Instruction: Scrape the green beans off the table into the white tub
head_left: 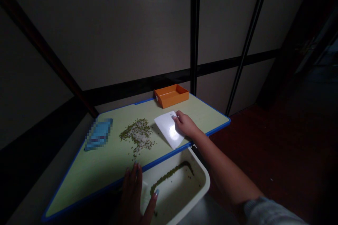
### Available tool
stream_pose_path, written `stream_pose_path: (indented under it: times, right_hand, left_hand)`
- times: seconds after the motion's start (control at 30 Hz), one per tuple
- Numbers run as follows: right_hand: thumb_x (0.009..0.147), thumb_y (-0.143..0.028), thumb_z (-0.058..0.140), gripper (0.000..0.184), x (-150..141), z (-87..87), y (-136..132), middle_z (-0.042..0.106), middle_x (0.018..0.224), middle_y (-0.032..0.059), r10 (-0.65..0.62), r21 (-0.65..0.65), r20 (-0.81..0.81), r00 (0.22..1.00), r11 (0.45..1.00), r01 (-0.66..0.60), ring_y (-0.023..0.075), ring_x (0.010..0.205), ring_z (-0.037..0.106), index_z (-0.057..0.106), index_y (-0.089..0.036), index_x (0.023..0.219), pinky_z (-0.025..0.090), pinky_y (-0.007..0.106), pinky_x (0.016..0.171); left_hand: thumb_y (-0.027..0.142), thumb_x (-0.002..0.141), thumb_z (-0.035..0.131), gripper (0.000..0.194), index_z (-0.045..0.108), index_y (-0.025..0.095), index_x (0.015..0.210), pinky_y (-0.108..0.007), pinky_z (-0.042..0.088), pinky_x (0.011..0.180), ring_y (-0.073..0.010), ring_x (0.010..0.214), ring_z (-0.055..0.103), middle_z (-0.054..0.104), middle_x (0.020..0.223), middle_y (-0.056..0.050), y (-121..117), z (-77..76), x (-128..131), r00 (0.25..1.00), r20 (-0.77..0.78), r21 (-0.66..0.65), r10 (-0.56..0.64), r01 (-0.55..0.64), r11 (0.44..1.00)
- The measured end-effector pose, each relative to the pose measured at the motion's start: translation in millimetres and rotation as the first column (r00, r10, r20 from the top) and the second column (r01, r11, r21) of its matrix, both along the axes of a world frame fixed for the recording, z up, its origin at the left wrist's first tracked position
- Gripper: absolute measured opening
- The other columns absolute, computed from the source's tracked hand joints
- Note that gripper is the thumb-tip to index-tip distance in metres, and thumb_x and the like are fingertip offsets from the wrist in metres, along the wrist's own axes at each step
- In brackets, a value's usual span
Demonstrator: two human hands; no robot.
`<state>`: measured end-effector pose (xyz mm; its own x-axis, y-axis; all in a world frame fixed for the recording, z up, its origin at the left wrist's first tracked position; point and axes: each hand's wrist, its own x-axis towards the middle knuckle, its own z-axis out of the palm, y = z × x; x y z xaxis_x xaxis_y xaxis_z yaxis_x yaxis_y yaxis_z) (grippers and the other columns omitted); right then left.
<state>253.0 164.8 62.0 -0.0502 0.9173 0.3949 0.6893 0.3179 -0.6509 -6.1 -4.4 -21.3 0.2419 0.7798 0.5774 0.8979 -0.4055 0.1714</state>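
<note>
My right hand (pixel 185 125) pinches the far right side of a stiff white sheet (pixel 165 126), which leans at a tilt on the tabletop (pixel 87 179). Left of the sheet lies a loose pile (pixel 138 133) of small green and whitish grains. Below the table's front edge sits a cream plastic tub (pixel 206 182), with a curved line of green grains (pixel 171 173) along its bottom. My left hand (pixel 134 195) is at the tub's left end, fingers stretched towards the table edge and thumb apart over the tub. Whether it touches the rim is too dark to tell.
An orange open box (pixel 174 101) stands at the back of the table near the wall panels (pixel 142 35). At the left edge lies a blue packet (pixel 99 134), partly blurred out. A raised blue edging (pixel 220 125) runs round the table.
</note>
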Motion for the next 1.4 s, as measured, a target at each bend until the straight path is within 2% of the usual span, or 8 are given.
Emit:
stream_pose_path:
  times: [0.23, 0.43, 0.57, 0.7, 0.8, 1.0, 1.2, 1.4]
  right_hand:
    - [0.093, -0.032, 0.042, 0.018, 0, 0.1, -2, 0.063, 0.082, 0.0087, 0.010, 0.027, -0.068, 0.998, 1.000, -0.009, 0.0191, 0.073, 0.054, 0.053, -0.018, 0.092, 0.035, 0.028, 0.065]
    - [0.090, -0.038, 0.044, 0.028, 5, -6.8, 6, 0.064, 0.078, 0.0041, 0.037, 0.058, -0.392, 0.919, 0.998, -0.016, 0.0155, 0.068, 0.055, 0.061, -0.017, 0.094, 0.040, 0.025, 0.062]
    - [0.081, -0.043, 0.058, 0.038, 15, -8.2, 11, 0.068, 0.076, 0.0054, 0.098, -0.007, -0.476, 0.874, 0.993, -0.116, 0.0143, 0.063, 0.056, 0.071, -0.012, 0.096, 0.040, 0.024, 0.055]
    - [0.072, -0.048, 0.068, 0.046, 24, -5.0, 9, 0.070, 0.071, 0.0056, 0.176, -0.111, -0.535, 0.826, 0.955, -0.275, 0.0127, 0.056, 0.054, 0.076, -0.009, 0.097, 0.037, 0.022, 0.049]
    - [0.069, -0.045, 0.073, 0.046, 27, -0.6, 6, 0.069, 0.068, 0.0054, 0.167, -0.163, -0.553, 0.816, 0.939, -0.303, 0.0112, 0.053, 0.053, 0.076, -0.008, 0.096, 0.036, 0.021, 0.046]
    - [0.065, -0.032, 0.080, 0.082, 36, 9.1, 3, 0.054, 0.046, -0.0073, 0.203, -0.272, -0.568, 0.798, 0.868, -0.415, 0.0065, 0.037, 0.041, 0.050, -0.014, 0.139, 0.028, 0.018, 0.040]
    - [0.064, -0.035, 0.079, 0.061, 41, 11.4, 4, 0.062, 0.056, -0.0028, 0.309, -0.298, -0.556, 0.772, 0.793, -0.532, 0.0063, 0.042, 0.044, 0.068, -0.010, 0.118, 0.030, 0.019, 0.041]
    - [0.062, -0.032, 0.081, 0.056, 41, 14.5, 10, 0.063, 0.057, -0.0036, 0.271, -0.326, -0.522, 0.809, 0.813, -0.482, 0.0071, 0.042, 0.050, 0.065, -0.011, 0.112, 0.033, 0.017, 0.041]
  left_hand:
    - [0.022, 0.088, 0.051, 0.078, 0.008, 0.029, 0.153, -0.051, 0.040, 0.108, -0.0299, 0.145, 0.020, 0.026, 0.159, -0.010, 1, -5.0, 0, 1.000, 0.027, 0.016, -0.002, 0.001, 1.000]
    - [0.023, 0.088, 0.051, 0.080, 0.004, 0.030, 0.153, -0.052, 0.040, 0.108, -0.0300, 0.145, 0.020, 0.026, 0.159, -0.011, 2, -5.4, -2, 1.000, 0.009, 0.010, -0.004, 0.004, 1.000]
    - [0.021, 0.087, 0.054, 0.085, 0.001, 0.032, 0.152, -0.054, 0.037, 0.110, -0.0308, 0.145, 0.020, 0.027, 0.158, -0.009, 1, -3.7, -4, 1.000, 0.002, -0.072, 0.009, -0.009, 0.997]
    - [0.020, 0.087, 0.052, 0.084, 0.001, 0.033, 0.152, -0.055, 0.037, 0.110, -0.0308, 0.145, 0.018, 0.025, 0.159, -0.009, 1, -4.4, -5, 1.000, 0.011, -0.056, -0.014, 0.014, 0.998]
    - [0.022, 0.088, 0.051, 0.083, 0.000, 0.033, 0.152, -0.055, 0.036, 0.111, -0.0301, 0.146, 0.016, 0.022, 0.160, -0.008, 1, -4.5, -4, 1.000, 0.015, -0.059, -0.012, 0.013, 0.998]
    - [0.022, 0.088, 0.052, 0.082, 0.002, 0.031, 0.153, -0.054, 0.037, 0.110, -0.0308, 0.146, 0.017, 0.021, 0.160, -0.009, 2, -5.6, -6, 1.000, -0.009, -0.042, -0.018, 0.017, 0.999]
    - [0.021, 0.088, 0.052, 0.082, 0.002, 0.030, 0.153, -0.052, 0.039, 0.110, -0.0301, 0.145, 0.017, 0.019, 0.160, -0.008, 2, -5.9, -6, 1.000, -0.028, -0.024, -0.005, 0.004, 1.000]
    - [0.026, 0.088, 0.050, 0.081, 0.001, 0.028, 0.153, -0.051, 0.038, 0.110, -0.0296, 0.146, 0.014, 0.016, 0.161, -0.007, 6, -11.9, -10, 0.999, -0.048, -0.013, -0.014, 0.013, 1.000]
